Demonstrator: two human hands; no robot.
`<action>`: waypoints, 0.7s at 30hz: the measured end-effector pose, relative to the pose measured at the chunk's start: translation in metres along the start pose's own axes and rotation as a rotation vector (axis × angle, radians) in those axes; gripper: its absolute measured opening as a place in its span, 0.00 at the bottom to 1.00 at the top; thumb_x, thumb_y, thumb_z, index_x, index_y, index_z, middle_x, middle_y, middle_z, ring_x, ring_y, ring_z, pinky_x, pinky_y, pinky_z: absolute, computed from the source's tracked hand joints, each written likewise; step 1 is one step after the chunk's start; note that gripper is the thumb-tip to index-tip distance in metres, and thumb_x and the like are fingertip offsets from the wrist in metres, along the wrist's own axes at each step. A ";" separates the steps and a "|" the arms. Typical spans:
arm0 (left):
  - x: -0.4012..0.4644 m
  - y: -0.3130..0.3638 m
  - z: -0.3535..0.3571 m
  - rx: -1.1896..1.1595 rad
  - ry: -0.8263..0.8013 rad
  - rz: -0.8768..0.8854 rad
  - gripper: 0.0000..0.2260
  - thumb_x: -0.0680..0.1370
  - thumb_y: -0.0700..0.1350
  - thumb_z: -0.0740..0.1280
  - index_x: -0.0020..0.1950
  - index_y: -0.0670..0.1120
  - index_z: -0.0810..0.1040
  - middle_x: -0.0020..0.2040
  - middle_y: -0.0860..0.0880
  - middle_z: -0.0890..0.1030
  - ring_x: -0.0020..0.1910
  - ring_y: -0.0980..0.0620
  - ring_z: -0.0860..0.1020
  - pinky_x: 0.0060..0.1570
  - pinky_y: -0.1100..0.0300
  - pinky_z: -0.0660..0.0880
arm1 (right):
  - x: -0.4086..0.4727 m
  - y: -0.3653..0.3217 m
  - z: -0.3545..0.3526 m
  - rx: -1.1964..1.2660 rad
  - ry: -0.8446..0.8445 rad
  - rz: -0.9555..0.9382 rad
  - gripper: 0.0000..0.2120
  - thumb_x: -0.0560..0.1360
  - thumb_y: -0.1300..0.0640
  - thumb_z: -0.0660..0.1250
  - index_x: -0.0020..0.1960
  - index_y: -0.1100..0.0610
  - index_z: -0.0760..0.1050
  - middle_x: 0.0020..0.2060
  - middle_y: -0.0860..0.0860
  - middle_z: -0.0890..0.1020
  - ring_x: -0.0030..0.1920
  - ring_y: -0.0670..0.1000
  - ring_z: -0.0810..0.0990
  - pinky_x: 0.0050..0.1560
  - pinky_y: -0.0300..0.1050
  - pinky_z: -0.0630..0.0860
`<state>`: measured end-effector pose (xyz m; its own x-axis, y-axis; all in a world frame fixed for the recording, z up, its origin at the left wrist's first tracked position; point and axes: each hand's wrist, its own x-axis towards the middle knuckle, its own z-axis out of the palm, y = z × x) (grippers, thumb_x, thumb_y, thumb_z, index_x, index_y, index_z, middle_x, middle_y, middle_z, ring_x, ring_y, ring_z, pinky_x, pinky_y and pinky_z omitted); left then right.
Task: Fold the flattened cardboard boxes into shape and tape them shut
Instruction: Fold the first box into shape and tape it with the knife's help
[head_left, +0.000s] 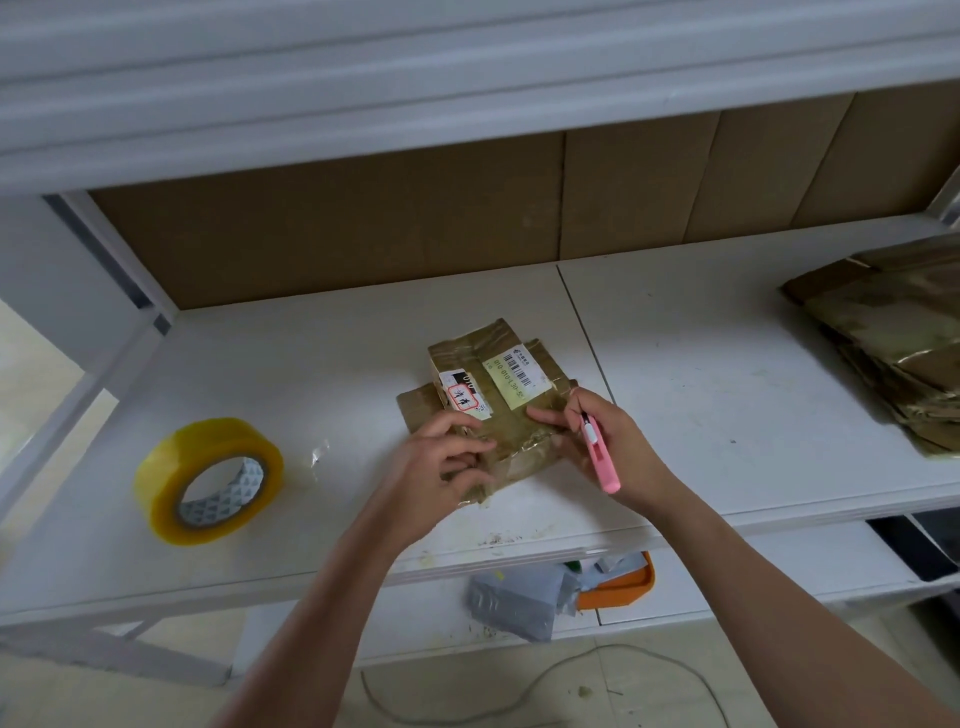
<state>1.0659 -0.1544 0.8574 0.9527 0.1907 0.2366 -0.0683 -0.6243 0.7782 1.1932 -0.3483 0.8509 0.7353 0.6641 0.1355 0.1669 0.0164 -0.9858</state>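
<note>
Near the front edge of the white shelf board (701, 374), about midway along it, lies a flattened cardboard box (491, 400), wrapped in glossy old tape and carrying two shipping labels, one with a barcode and one with a red-bordered stamp. From the head view, both hands work on its near end. The left hand (441, 462) has its fingers curled around the box's near left flap, gripping the cardboard edge. The right hand (597, 441) holds a pink utility knife (600, 457) tucked along the palm under curled fingers, while its thumb and forefinger pinch the box's right side just below the barcode label. Toward the left front corner of the board a roll of clear yellowish packing tape (208, 480) stands tilted on its edge, well apart from the box, with a small scrap of clear tape (319, 452) between them. At the right edge sits a stack of flattened boxes (893, 332). Brown cardboard sheets (363, 223) line the back of the shelf. Below the board, grey plastic wrapping (519, 597) and an orange tray (623, 584) show on a lower level.
</note>
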 end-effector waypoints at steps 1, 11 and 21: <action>0.000 0.000 0.002 0.009 0.015 0.006 0.13 0.73 0.31 0.72 0.56 0.40 0.84 0.59 0.58 0.75 0.46 0.58 0.81 0.51 0.65 0.79 | 0.001 -0.002 0.002 0.089 0.029 0.069 0.08 0.81 0.62 0.60 0.44 0.63 0.73 0.44 0.58 0.80 0.44 0.53 0.81 0.40 0.41 0.73; 0.004 -0.007 0.009 0.176 0.000 0.083 0.16 0.67 0.32 0.78 0.52 0.41 0.81 0.55 0.62 0.71 0.47 0.60 0.78 0.50 0.68 0.77 | 0.006 -0.008 -0.001 0.165 0.009 0.139 0.09 0.80 0.66 0.58 0.42 0.64 0.70 0.41 0.54 0.80 0.47 0.59 0.80 0.35 0.53 0.68; 0.000 -0.012 0.014 0.297 -0.046 0.034 0.29 0.66 0.36 0.79 0.64 0.47 0.74 0.63 0.60 0.63 0.59 0.56 0.72 0.58 0.65 0.74 | 0.004 -0.006 0.003 0.267 -0.007 0.265 0.16 0.77 0.64 0.57 0.30 0.57 0.64 0.56 0.62 0.81 0.57 0.57 0.77 0.42 0.42 0.64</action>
<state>1.0708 -0.1575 0.8401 0.9643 0.1355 0.2274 -0.0172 -0.8250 0.5648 1.1934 -0.3436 0.8574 0.7255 0.6762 -0.1279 -0.2070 0.0372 -0.9776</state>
